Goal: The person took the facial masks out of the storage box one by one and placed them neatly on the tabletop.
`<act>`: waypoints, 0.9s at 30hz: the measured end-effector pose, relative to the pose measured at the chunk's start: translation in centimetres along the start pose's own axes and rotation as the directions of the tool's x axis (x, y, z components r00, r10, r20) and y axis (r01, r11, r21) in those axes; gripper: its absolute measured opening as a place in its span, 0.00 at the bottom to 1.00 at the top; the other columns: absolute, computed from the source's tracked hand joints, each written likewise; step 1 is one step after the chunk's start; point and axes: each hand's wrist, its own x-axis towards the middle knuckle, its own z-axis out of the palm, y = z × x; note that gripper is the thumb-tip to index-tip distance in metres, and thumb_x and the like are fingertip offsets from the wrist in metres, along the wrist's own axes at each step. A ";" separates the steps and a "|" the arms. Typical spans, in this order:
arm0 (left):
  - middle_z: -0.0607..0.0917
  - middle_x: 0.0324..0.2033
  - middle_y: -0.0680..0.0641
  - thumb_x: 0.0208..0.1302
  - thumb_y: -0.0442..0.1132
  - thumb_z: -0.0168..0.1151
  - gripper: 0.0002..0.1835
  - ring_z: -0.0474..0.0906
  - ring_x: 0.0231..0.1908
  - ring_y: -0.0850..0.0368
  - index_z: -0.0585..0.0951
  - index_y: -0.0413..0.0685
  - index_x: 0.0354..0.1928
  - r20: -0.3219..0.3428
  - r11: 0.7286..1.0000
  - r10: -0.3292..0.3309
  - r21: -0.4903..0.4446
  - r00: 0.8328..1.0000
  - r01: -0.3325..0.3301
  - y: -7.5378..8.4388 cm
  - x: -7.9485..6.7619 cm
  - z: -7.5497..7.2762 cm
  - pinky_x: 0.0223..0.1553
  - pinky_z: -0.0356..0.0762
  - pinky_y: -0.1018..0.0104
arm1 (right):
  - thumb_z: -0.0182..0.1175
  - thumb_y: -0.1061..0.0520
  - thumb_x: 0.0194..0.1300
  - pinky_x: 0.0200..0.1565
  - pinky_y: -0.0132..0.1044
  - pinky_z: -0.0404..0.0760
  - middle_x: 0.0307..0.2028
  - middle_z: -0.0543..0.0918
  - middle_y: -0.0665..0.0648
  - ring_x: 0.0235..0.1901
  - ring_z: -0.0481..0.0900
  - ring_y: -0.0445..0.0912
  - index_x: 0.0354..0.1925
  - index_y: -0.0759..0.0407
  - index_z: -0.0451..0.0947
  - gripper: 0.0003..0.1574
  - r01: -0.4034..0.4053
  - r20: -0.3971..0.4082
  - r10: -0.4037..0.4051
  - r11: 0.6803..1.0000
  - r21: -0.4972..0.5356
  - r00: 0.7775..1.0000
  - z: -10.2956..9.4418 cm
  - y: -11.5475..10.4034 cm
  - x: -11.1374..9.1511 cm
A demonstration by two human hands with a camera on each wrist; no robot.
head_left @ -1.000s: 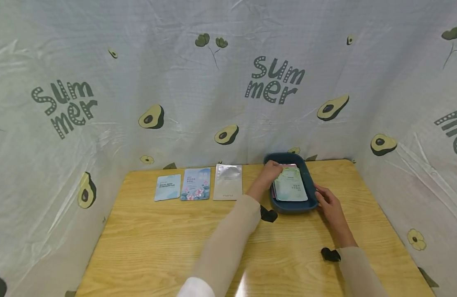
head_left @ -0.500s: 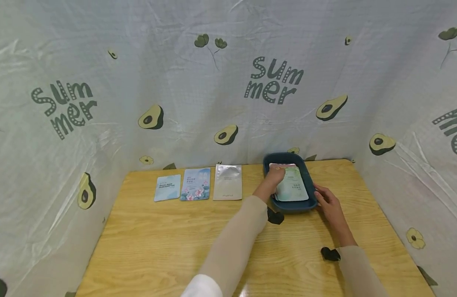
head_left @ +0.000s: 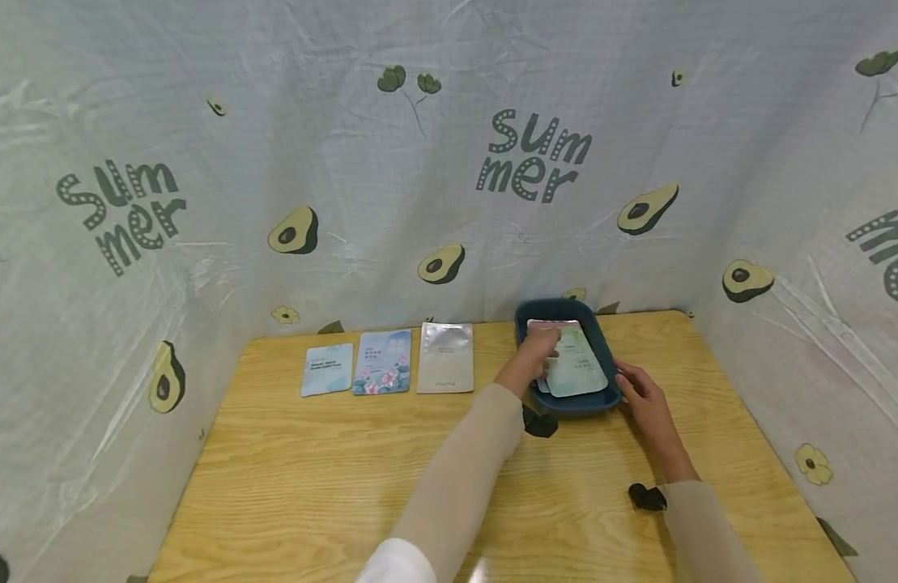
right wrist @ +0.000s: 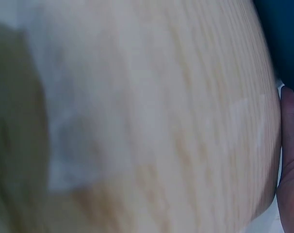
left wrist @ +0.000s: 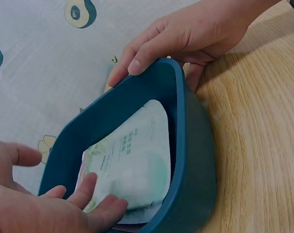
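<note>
A dark teal plastic basket (head_left: 610, 360) stands at the back right of the table, with sheet mask packets stacked inside. On top lies a pale green sheet mask packet (head_left: 578, 368), slightly askew; edges of others show beneath it. My left hand (head_left: 539, 344) is inside the basket at its left side. In the left wrist view, the left hand's spread, slightly bent fingers (left wrist: 84, 191) lie over the green packet's edge without gripping it. My right hand (head_left: 647, 401) touches the basket's right outer side, fingertips at the rim. Only part of that hand shows in the right wrist view.
Left of the basket, three packets lie in a row on the wooden table (head_left: 332, 470): a light blue one (head_left: 328, 369), a blue flowered one (head_left: 382, 362) and a silver-beige one (head_left: 446, 358). A printed white curtain (head_left: 361, 162) encloses the back and sides.
My left hand has shifted slightly right and toward me, away from the stack's upper left. The green packet has turned a little, baring the packets under it. My right hand stays at the basket.
</note>
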 end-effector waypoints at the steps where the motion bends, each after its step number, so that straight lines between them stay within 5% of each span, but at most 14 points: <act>1: 0.64 0.72 0.36 0.75 0.42 0.51 0.38 0.65 0.66 0.40 0.48 0.46 0.81 0.003 1.000 0.003 0.031 1.000 -0.003 -0.1 0.0 -0.1 0.61 0.66 0.51 | 0.52 0.54 0.80 0.40 0.31 0.84 0.67 0.68 0.76 0.50 0.72 0.25 0.71 0.70 0.65 0.30 0.005 0.000 -0.005 1.000 -0.002 1.000 0.0 0.0 0.1; 6: 0.45 0.80 0.39 0.74 0.43 0.52 0.44 0.43 0.78 0.44 0.41 0.45 0.82 0.009 0.984 0.040 0.176 0.999 -0.041 -0.6 0.0 -0.2 0.73 0.53 0.43 | 0.51 0.53 0.81 0.39 0.31 0.84 0.67 0.69 0.73 0.51 0.72 0.25 0.73 0.65 0.66 0.30 0.008 -0.011 -0.008 1.000 -0.001 1.000 0.1 2.0 0.8; 9: 0.43 0.80 0.39 0.75 0.44 0.52 0.43 0.38 0.79 0.43 0.41 0.45 0.82 -0.001 0.980 0.055 0.193 0.998 -0.054 -0.9 0.1 -0.2 0.74 0.53 0.42 | 0.51 0.51 0.80 0.39 0.30 0.84 0.67 0.70 0.71 0.51 0.73 0.25 0.73 0.62 0.66 0.30 0.008 -0.017 -0.008 1.000 -0.005 1.000 0.2 3.0 1.2; 13: 0.47 0.80 0.41 0.75 0.43 0.50 0.41 0.45 0.78 0.44 0.44 0.43 0.81 0.017 0.978 0.069 0.195 0.997 -0.071 -0.9 0.2 -0.1 0.73 0.54 0.43 | 0.51 0.49 0.80 0.39 0.29 0.84 0.66 0.72 0.68 0.51 0.73 0.25 0.73 0.61 0.67 0.30 0.018 -0.034 -0.018 1.000 -0.015 0.999 0.1 3.1 1.2; 20: 0.57 0.77 0.42 0.72 0.42 0.51 0.37 0.58 0.72 0.42 0.53 0.45 0.80 0.027 0.975 0.065 0.209 0.998 -0.069 -0.6 0.2 -0.4 0.64 0.60 0.26 | 0.51 0.48 0.80 0.39 0.28 0.83 0.67 0.71 0.68 0.53 0.72 0.26 0.73 0.60 0.67 0.31 0.015 -0.037 -0.016 1.000 -0.027 0.999 0.0 2.9 1.0; 27: 0.62 0.75 0.41 0.72 0.38 0.51 0.33 0.60 0.72 0.42 0.59 0.41 0.78 0.055 0.983 0.132 0.119 0.990 -0.138 -0.9 0.8 -0.7 0.68 0.62 0.36 | 0.51 0.49 0.80 0.39 0.28 0.83 0.69 0.70 0.70 0.53 0.70 0.24 0.74 0.60 0.66 0.31 -0.008 -0.035 0.007 1.000 -0.024 0.999 -0.1 3.1 1.0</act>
